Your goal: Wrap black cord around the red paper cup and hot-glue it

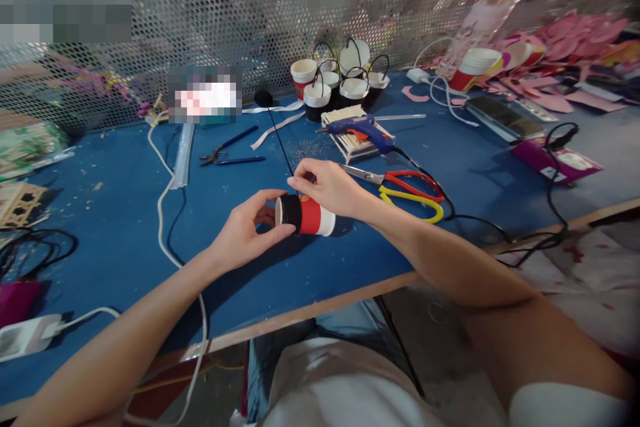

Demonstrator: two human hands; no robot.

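A red and white paper cup (311,215) lies on its side above the blue table, its base end wrapped in black cord. My left hand (250,223) is closed round that wrapped end, with the thumb below and the fingers above. Over the cup, my right hand (325,183) pinches a black cord (281,145) against its side. The cord runs away from the cup to a small dark ball (263,99) on the table, which looks like the rest of the cord. Right of the cup lie scissors (400,185) with red and yellow handles.
A blue glue gun (365,130) rests on a small stick rack (345,143). Black-wrapped cups with handles (317,101) stand behind. Pliers (233,150), clear glue sticks (184,157) and a white cable (163,213) lie left. A phone (503,118) and pink pieces (575,47) are right.
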